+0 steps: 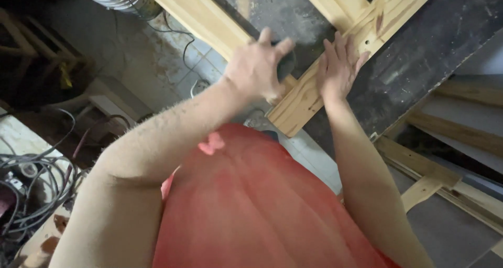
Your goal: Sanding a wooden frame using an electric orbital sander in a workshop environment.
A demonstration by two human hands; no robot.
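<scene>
Both hands lie flat, fingers spread, gripping nothing: left hand covers part of the wood frame, right hand beside it; frame runs off-shot over the dark counter.

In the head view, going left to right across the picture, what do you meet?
Tangle of grey cables → left hand on the pale wooden frame → right hand → dark sanded board → loose wooden slats.

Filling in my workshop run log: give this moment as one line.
left hand: flat on wooden frame, near dark block | right hand: palm flat on frame rail | surface: dark workbench | floor: cables
</scene>
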